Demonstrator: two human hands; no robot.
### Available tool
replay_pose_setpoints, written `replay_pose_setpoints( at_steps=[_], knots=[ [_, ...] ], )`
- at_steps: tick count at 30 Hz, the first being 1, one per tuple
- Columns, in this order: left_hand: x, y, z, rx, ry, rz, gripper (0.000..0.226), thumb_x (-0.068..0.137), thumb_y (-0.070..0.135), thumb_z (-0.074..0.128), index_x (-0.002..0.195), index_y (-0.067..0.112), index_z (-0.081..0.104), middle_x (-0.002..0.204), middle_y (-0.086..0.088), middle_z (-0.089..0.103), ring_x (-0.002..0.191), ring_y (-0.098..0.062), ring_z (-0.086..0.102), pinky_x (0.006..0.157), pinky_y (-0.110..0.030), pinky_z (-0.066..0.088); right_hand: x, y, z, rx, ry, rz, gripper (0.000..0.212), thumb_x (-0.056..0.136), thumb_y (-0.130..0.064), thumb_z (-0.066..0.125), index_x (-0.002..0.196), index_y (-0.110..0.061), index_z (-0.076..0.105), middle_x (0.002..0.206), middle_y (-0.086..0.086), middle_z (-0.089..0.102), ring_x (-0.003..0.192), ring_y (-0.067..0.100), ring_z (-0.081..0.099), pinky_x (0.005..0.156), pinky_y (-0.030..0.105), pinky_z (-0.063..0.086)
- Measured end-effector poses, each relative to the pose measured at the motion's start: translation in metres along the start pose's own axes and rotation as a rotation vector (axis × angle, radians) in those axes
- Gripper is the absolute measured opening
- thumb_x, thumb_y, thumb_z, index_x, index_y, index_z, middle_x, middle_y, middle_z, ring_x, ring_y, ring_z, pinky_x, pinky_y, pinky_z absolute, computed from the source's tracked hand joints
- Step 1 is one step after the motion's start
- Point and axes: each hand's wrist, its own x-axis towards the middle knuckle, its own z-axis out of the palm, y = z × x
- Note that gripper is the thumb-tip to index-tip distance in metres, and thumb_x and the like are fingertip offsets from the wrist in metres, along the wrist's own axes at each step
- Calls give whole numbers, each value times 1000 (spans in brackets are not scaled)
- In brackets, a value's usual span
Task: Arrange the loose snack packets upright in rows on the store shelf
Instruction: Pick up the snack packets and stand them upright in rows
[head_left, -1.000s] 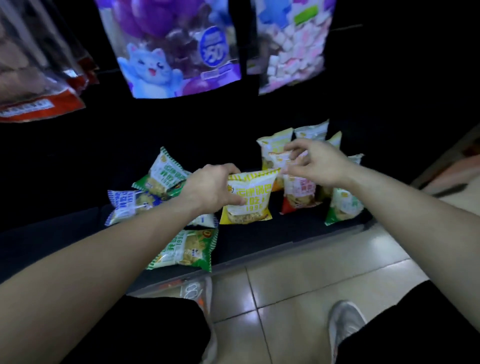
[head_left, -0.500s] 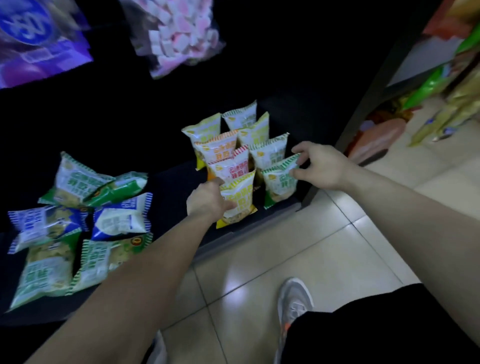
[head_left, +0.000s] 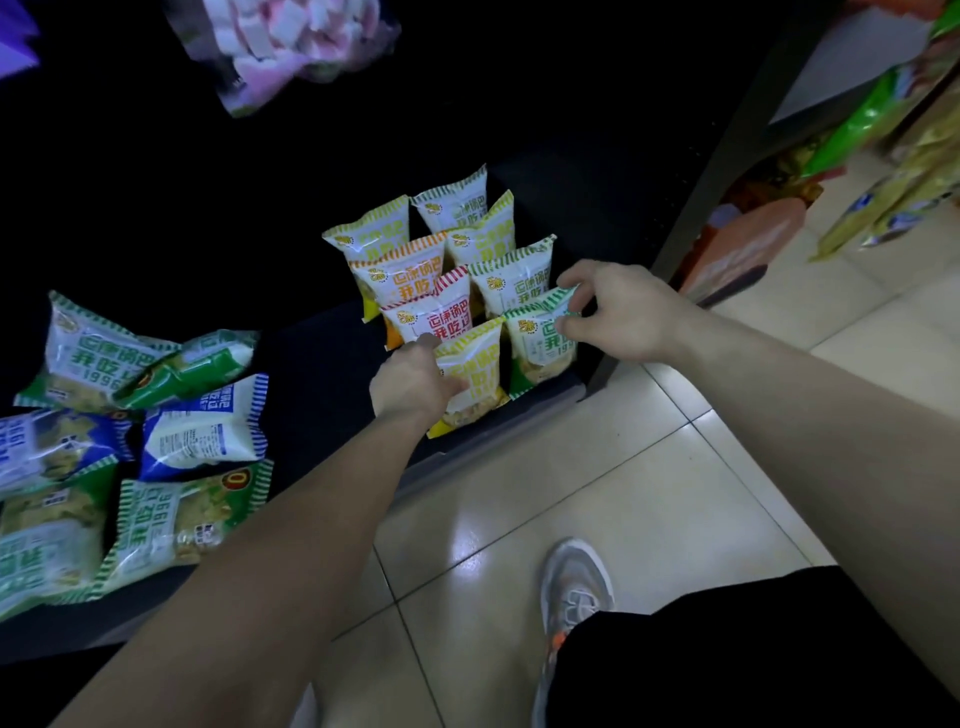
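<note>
**Two front packets held upright at the shelf's right end**

The yellow packet (head_left: 475, 371) stands at the front lip of the shelf (head_left: 322, 374), heading the left of two rows. Its long axis runs up and down, with the crimped top edge uppermost, the printed face toward the aisle and a slight backward lean. The left hand (head_left: 415, 382) grips its left side with curled fingers and the thumb lying across the front. The hand covers that edge of the packet.

Just beside it on the right stands the green packet (head_left: 540, 338), also upright and facing out. The right hand (head_left: 618, 309) pinches its top right corner between thumb and forefinger. Its other fingers are curled, and their tips are hard to make out.

Behind these two, the red packet (head_left: 431, 312) and the others overlap, so mostly their tops show. The shelf's back is too dark to read.

Well apart to the left, the loose packets (head_left: 156, 441) lie flat, pointing various ways, some upside down. The frame edge cuts off the leftmost ones. A blurred marshmallow bag (head_left: 291, 47) hangs above, cropped at the top.
</note>
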Motion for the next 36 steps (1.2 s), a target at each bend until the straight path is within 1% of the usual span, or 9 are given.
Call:
replay_pose_setpoints(
  at_steps=[4,8,10,16,20,25,28,31,36],
  knots=[
    [7,-1,0,52,-21,13,65,80,52,73,132,24,48,120,-6,61,108,-29,58,75,-42,56,-1,-1,2,-4,-24,1,56,90,-40,69,139,-21,51,122,-1,62,102,17,57,81,27,39],
    [8,-6,-1,174,-35,90,74,80,59,68,140,23,43,135,-5,50,123,-29,45,87,-44,50,-2,-3,2,-12,-68,17,55,90,-41,69,139,-21,52,124,-1,62,104,16,57,86,29,43],
    [7,-7,-3,188,-42,112,78,79,60,69,142,22,41,136,-5,49,124,-28,43,92,-45,48,-1,-6,2,-23,-84,26,54,90,-41,69,138,-22,54,125,-1,61,104,17,57,88,30,45],
    [0,-15,-23,166,-71,100,82,77,61,70,143,23,39,138,-4,47,126,-27,42,95,-44,47,3,-29,9,-129,-155,0,57,90,-42,67,141,-21,51,133,4,57,117,23,56,99,36,47],
    [-11,-32,-57,180,-54,105,80,78,62,68,143,25,41,139,-4,47,127,-27,43,95,-43,46,6,-55,10,-171,-164,-30,59,89,-46,66,141,-22,50,138,4,54,121,24,54,99,38,47],
    [-37,-76,-118,313,-65,96,85,82,61,65,151,22,31,149,-7,39,133,-28,41,99,-42,46,0,-95,18,-228,-170,-93,57,90,-46,65,140,-22,51,139,4,53,120,24,54,97,38,49],
    [-64,-111,-158,366,-65,92,79,86,56,64,150,21,33,147,-7,41,130,-29,44,97,-40,45,-8,-126,29,-272,-192,-145,59,92,-46,62,143,-20,48,143,4,51,124,25,52,99,41,48],
    [-96,-147,-191,422,-38,66,79,86,59,63,150,23,33,151,-5,39,132,-29,45,99,-42,46,-20,-163,44,-319,-219,-226,54,94,-43,61,141,-17,50,140,7,52,120,29,55,95,43,50],
    [-140,-190,-228,447,-52,-8,81,84,59,64,149,20,34,146,-8,44,128,-28,48,99,-39,45,-36,-227,74,-393,-274,-402,60,94,-45,60,146,-20,44,142,8,45,123,28,51,91,40,49]
  ],
)
